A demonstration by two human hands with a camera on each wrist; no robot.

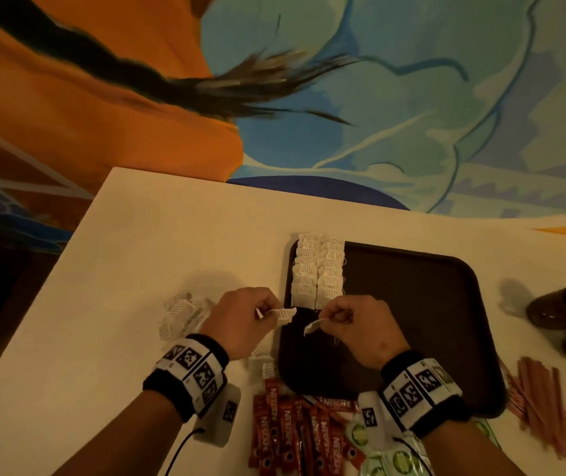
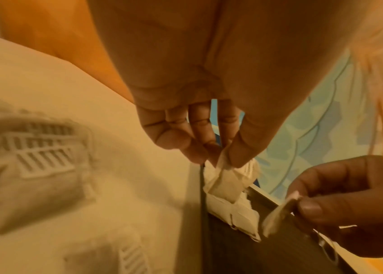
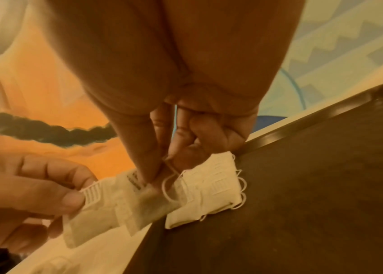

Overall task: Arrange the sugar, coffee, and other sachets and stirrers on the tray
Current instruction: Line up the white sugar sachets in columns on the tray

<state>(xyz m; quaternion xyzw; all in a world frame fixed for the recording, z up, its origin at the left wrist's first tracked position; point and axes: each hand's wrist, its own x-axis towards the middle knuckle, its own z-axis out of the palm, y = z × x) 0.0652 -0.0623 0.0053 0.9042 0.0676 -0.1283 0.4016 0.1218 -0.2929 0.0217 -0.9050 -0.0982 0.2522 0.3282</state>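
A dark brown tray [image 1: 429,304] lies on the white table. Two columns of white tea bags [image 1: 317,269] run down its left side. My left hand [image 1: 267,312] pinches one white tea bag [image 1: 283,313] over the tray's left rim. My right hand [image 1: 331,319] pinches a second tea bag [image 1: 314,326] just right of it, above the tray. In the left wrist view the left hand [image 2: 223,163] has its tea bag [image 2: 224,187] hanging from thumb and fingers. In the right wrist view the right hand [image 3: 153,178] nips its tea bag [image 3: 153,204] by the top, beside the rows [image 3: 213,189].
A loose pile of tea bags [image 1: 181,314] lies on the table left of my left hand. Red Nescafe sticks [image 1: 291,431] and green sachets [image 1: 377,455] lie at the near edge. Pink sticks [image 1: 542,400] and two brown cups [image 1: 563,310] lie right of the tray.
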